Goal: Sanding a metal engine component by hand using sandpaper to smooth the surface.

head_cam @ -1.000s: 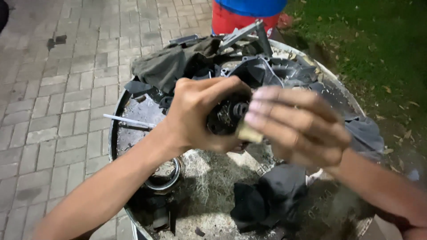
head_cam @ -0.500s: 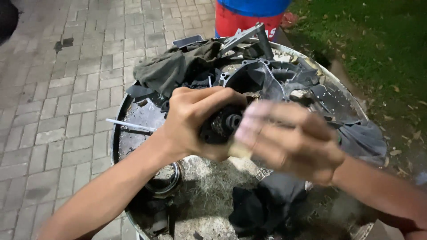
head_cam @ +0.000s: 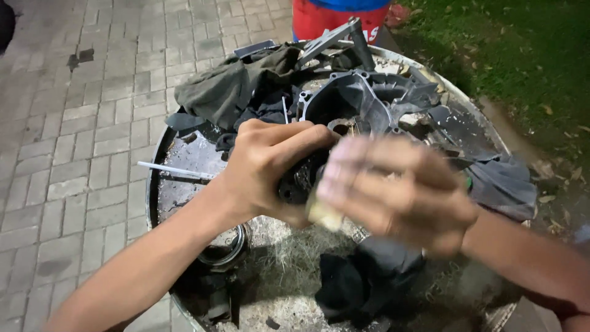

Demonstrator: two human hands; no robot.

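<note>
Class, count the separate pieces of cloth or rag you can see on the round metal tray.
3: olive rag at the far left, grey cloth on the right rim, black cloth nearest. Others may hide beneath the hands.

Left hand (head_cam: 270, 166): forearm extended from lower left, fingers curled closed in a grip, thumb uppermost. Right hand (head_cam: 393, 190): forearm entering from lower right, fingers bent and pressed together, blurred, knuckles raised.
</note>
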